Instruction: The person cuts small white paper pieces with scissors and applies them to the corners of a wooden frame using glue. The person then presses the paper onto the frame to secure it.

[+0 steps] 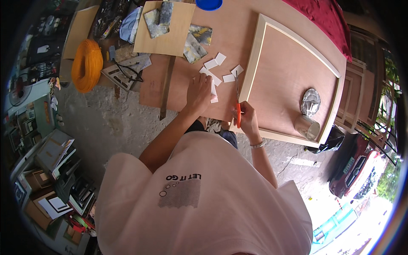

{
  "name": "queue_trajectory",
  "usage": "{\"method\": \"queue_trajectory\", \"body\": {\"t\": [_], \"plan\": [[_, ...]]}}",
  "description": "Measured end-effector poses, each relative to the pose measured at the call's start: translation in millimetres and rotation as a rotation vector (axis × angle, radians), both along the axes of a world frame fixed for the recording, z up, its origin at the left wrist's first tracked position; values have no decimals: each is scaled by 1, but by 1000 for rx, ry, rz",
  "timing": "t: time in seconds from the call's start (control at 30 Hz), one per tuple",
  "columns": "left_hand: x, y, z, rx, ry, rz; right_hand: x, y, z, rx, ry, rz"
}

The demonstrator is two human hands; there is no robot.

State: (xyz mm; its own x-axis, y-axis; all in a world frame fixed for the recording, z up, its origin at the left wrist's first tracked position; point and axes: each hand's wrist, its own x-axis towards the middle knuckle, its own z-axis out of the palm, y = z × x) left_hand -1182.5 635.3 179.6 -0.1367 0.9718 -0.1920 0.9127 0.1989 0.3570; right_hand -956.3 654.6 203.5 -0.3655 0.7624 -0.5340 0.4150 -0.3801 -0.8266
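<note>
head cam, fisheye | we look steeply down from above our own chest and forearms | faces forward over surface (238, 38) | near, hands (199, 94) at centre | edges bend at rim | single view, nothing shared

The right hand (247, 119) gripped orange scissors (238, 111), blades pointing away along the frame (256, 55) edge. The left hand (199, 92) pressed a white strip (213, 91) to the tabletop (229, 34). Cut white pieces (220, 58) lay just beyond.
</note>
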Motion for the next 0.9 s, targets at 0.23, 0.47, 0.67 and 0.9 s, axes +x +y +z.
{"method": "queue_trajectory", "body": {"t": [0.23, 0.47, 0.67, 0.9], "plan": [[-1, 2, -10, 5, -54, 48, 12, -17, -13, 58, -39, 41], [4, 2, -2, -9, 10, -25, 8, -23, 3, -7, -34, -47], [-36, -6, -7, 140, -776, 369, 1, -29, 29, -180, 62, -52], [-26, -20, 25, 31, -1391, 722, -12, -36, 9, -102, 46, 165]]}}
